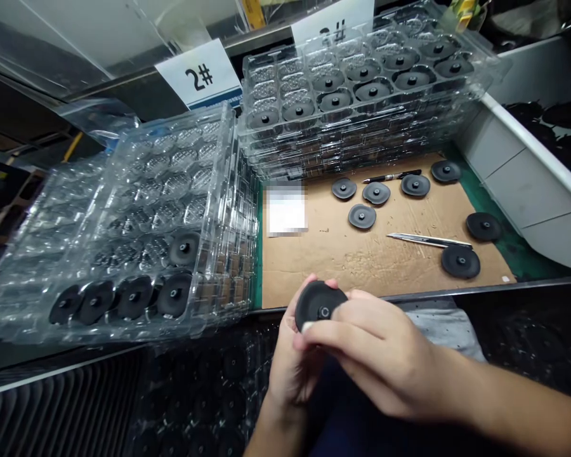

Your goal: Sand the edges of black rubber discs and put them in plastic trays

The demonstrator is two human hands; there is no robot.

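A round black disc-shaped part (318, 299) with a small raised hub is held up in front of me, at the near edge of the table. My left hand (292, 355) grips it from behind, its fingertips showing over the far rim. From the right, my right hand (385, 346) closes on the same part, with thumb and fingers at its rim near the hub. Beyond my hands, several like parts lie on the brown cardboard (314, 266), among them a loose black disc (361, 216). Tweezers (428, 240) lie there too, touching another disc (460, 261).
Stacked clear plastic trays (171, 184) stand at left, partly filled with black discs. More stacked trays (352, 120) line the back. A pen (393, 176) and a blurred white paper (286, 211) lie on the cardboard. A white ledge (537, 165) borders the right side.
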